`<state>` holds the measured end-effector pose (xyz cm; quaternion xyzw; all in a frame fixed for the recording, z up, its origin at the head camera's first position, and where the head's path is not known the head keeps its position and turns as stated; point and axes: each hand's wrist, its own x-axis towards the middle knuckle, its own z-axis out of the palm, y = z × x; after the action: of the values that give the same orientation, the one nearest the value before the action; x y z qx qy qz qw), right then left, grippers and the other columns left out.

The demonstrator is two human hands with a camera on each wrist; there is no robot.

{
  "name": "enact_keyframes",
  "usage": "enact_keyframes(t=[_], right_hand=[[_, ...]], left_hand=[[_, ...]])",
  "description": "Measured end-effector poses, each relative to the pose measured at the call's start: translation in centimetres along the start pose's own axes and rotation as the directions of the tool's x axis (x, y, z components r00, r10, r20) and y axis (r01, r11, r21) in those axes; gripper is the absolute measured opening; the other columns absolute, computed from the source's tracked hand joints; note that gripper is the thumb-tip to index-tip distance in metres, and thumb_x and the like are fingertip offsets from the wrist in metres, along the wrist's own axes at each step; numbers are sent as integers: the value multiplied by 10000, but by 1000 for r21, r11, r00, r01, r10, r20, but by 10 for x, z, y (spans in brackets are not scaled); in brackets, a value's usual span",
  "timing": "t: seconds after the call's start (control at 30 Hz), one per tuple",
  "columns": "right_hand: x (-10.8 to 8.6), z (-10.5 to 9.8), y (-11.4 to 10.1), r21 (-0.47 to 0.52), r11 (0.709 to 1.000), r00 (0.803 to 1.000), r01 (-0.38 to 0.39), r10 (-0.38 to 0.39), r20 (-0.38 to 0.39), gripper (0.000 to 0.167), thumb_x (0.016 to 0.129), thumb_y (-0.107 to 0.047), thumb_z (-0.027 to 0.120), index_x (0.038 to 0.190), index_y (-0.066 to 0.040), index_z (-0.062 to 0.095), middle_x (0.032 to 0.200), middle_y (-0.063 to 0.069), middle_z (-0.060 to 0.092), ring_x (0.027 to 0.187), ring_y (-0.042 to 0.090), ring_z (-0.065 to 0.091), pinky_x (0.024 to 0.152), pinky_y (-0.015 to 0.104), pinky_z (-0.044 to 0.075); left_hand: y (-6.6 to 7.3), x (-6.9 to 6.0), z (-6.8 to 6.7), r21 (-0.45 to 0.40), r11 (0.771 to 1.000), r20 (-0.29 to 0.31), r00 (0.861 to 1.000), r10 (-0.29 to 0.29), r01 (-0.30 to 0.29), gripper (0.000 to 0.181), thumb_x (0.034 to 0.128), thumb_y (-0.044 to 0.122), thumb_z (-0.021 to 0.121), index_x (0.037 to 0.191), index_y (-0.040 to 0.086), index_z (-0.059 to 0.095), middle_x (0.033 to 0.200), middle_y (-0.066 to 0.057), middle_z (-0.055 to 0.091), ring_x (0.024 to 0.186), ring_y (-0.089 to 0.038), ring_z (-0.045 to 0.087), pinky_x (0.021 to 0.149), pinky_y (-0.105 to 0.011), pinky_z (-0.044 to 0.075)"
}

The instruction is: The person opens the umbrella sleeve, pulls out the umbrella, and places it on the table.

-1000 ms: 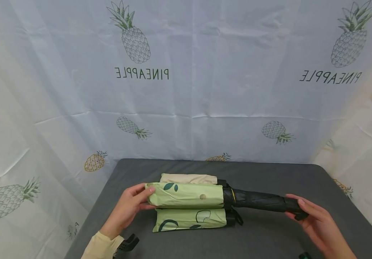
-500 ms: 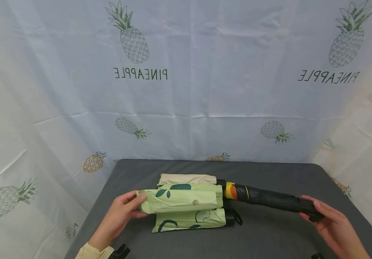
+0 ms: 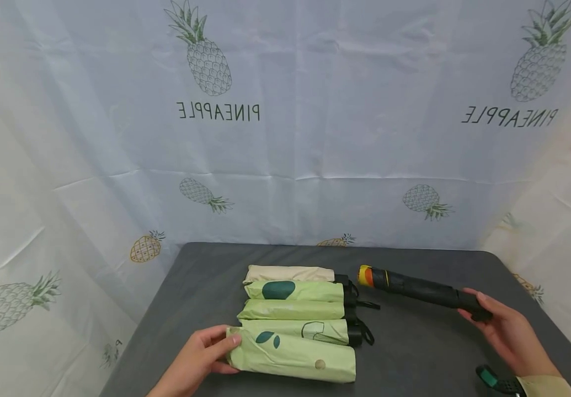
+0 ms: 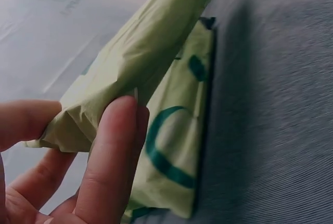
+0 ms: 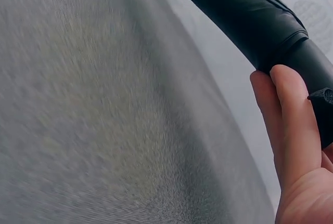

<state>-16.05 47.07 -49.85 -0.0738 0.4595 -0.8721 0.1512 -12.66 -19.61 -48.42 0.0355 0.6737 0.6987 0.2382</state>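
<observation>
My left hand [image 3: 199, 355] pinches one end of a pale green umbrella sleeve [image 3: 295, 355] with leaf prints, between thumb and fingers. In the left wrist view the sleeve [image 4: 130, 52] is held up at a slant, above a green sleeved umbrella with a dark curved print. At the right, my right hand [image 3: 511, 333] grips the handle end of a folded black umbrella [image 3: 421, 289]. Its far end, yellow and orange, points left and is apart from the sleeve. The right wrist view shows the fingers [image 5: 291, 115] against the umbrella's dark handle.
Beyond the held sleeve lies a row of sleeved umbrellas, handles to the right: a cream one [image 3: 290, 274] at the back, then green ones [image 3: 292, 310]. They lie on a grey table [image 3: 206, 264]. A pineapple-print curtain [image 3: 315, 138] hangs behind and at both sides.
The black umbrella has come out of the green sleeve, moving right, its yellow and orange end now exposed. The left hand has brought the sleeve toward the near side, uncovering the row behind it.
</observation>
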Motion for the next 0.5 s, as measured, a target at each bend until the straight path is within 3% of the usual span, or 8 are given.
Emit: enact_keyframes(t=[0.23, 0.4, 0.43, 0.47, 0.5], right_hand=[[13, -13, -2, -78, 997, 998, -23, 18, -64, 470, 1212, -154, 305, 1307, -315, 737, 1227, -166, 689, 1176, 47, 729, 1112, 343, 591], [18, -18, -6, -126, 988, 989, -84, 67, -134, 428, 1209, -183, 354, 1250, -338, 750, 1197, -185, 710, 1140, 29, 735, 1107, 327, 590], [19, -18, -7, -189, 975, 979, -118, 83, -186, 380, 1205, -223, 390, 1242, -364, 741, 1330, -101, 696, 1120, 2, 732, 1100, 313, 592], [20, -18, -10, -288, 943, 964, -166, 94, -248, 324, 1199, -285, 423, 1313, -375, 713, 1464, -6, 651, 1082, -65, 708, 1084, 286, 596], [21, -18, -11, -392, 892, 945, -223, 99, -311, 309, 1187, -348, 455, 1395, -341, 683, 1563, 103, 580, 1042, -119, 682, 1065, 267, 601]], left_hand=[[-16, -2, 4, -26, 999, 61, 998, -31, 33, 409, 1126, 280, 616, 1388, -30, 672, 1169, -24, 783, 1033, -160, 774, 856, -395, 690], [-20, -3, 7, 4, 999, 51, 997, -54, 54, 401, 1116, 290, 636, 1353, -29, 690, 1139, -35, 789, 1017, -168, 773, 826, -415, 696], [-19, -3, 8, 19, 998, 47, 997, -53, 53, 394, 1114, 289, 641, 1338, -31, 693, 1127, -34, 786, 1016, -169, 769, 819, -425, 697], [-19, -3, 9, 32, 998, 44, 998, -54, 53, 388, 1112, 291, 644, 1325, -29, 697, 1114, -32, 783, 1014, -171, 764, 812, -432, 698], [-19, -3, 10, 49, 997, 38, 998, -54, 52, 382, 1110, 294, 649, 1308, -27, 702, 1100, -26, 777, 1012, -170, 759, 803, -440, 699]])
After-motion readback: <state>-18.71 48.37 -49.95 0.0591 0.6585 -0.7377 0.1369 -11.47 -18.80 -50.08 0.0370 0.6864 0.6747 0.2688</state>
